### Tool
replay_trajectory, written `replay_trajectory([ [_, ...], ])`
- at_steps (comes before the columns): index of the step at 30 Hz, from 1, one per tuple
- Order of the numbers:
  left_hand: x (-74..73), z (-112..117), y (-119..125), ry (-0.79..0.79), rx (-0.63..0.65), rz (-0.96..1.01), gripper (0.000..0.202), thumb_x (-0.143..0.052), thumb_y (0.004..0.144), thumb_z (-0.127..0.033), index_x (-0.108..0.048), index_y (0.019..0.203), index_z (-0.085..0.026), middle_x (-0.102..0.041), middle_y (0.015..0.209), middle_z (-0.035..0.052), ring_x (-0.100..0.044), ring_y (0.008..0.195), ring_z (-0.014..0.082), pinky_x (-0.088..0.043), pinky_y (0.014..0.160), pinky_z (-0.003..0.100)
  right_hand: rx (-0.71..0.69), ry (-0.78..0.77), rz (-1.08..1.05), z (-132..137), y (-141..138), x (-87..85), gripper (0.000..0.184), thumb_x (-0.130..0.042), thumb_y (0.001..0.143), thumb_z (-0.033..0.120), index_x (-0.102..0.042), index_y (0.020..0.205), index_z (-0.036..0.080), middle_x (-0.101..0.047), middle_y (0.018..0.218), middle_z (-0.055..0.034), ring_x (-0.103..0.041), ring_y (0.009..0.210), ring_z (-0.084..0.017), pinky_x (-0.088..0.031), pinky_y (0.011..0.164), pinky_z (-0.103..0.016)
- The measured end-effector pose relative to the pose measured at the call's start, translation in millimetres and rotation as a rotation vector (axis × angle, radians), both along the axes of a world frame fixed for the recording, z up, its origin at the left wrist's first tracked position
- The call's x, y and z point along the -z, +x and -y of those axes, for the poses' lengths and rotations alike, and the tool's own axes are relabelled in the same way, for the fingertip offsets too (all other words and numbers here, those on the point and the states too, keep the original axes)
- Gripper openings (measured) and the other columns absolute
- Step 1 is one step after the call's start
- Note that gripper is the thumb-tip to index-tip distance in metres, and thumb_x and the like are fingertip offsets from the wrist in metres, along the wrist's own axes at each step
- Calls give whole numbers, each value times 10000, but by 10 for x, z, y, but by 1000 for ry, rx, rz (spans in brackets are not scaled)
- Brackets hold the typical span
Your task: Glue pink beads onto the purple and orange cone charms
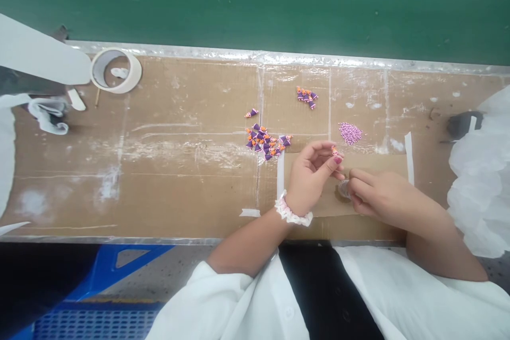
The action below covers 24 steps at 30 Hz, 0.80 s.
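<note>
Two bare hands meet close together, low over the cardboard-covered table [179,196]. The left hand [308,178] is almost closed: its thumb and forefinger pinch one tiny orange piece [334,151], and the other fingers curl loosely. The right hand [378,194] rests just beside it, with the fingers bent around a small clear round thing [344,188]. This thing is too small to tell what it is.

The orange piece sits at the left fingertips, just above the clear thing and apart from it. I judge it very light and easy to lose. It probably needs a gentle pinch on its two sides with the fingertips only, because a hard squeeze could make it slip out.

Just beyond the left hand lies a pile of purple and orange pieces [265,141], and near the fingertips is a heap of pink beads [350,133]. Farther from both hands is a smaller purple group [306,95]. A tape roll [115,70] lies well apart, to the left.
</note>
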<state>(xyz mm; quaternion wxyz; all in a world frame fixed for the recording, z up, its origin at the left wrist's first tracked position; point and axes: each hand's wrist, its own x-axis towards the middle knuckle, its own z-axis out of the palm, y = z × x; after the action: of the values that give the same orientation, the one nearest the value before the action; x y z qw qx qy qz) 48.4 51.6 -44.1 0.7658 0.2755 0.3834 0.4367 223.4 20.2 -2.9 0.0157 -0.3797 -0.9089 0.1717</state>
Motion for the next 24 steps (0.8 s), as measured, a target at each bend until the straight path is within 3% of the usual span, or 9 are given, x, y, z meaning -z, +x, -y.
replay_trajectory([
  [6, 6, -6, -4, -38, -16, 0, 351, -756, 708, -351, -588, 964, -180, -597, 816, -7, -608, 670, 86, -552, 580, 225, 9, 51, 16, -8, 2, 22, 151, -385, 888, 126, -442, 764, 189, -489, 692, 0, -408, 492, -101, -231, 419, -247],
  [10, 17, -15, -6, -96, 7, 39, 389, -780, 680, -333, -608, 989, -172, -594, 769, -11, -583, 647, 76, -523, 557, 202, 16, 0, -57, -31, 38, -1, 132, -409, 874, 114, -433, 774, 196, -480, 698, 8, -423, 520, -99, -273, 430, -237],
  [15, -15, -18, -22, -219, 112, 180, 445, -816, 632, -300, -627, 1008, -156, -624, 727, -10, -549, 582, 53, -475, 507, 175, 179, -49, -432, -93, 77, -65, 141, -472, 834, 75, -449, 815, 213, -495, 731, 4, -472, 569, -100, -370, 481, -231],
  [19, -41, 14, -20, -328, 196, 263, 367, -825, 625, -272, -609, 888, -138, -641, 713, -1, -526, 501, 35, -429, 454, 162, 303, 93, -679, -128, 10, -35, 173, -532, 804, 59, -463, 836, 214, -478, 722, -1, -485, 570, -115, -377, 464, -248],
  [24, -58, 35, -9, -402, 218, 299, 359, -835, 607, -249, -602, 852, -130, -622, 672, -12, -492, 487, 27, -387, 421, 145, 288, 237, -640, -105, -78, 81, 176, -540, 807, 56, -473, 849, 214, -506, 752, -25, -499, 606, -131, -389, 471, -260],
])
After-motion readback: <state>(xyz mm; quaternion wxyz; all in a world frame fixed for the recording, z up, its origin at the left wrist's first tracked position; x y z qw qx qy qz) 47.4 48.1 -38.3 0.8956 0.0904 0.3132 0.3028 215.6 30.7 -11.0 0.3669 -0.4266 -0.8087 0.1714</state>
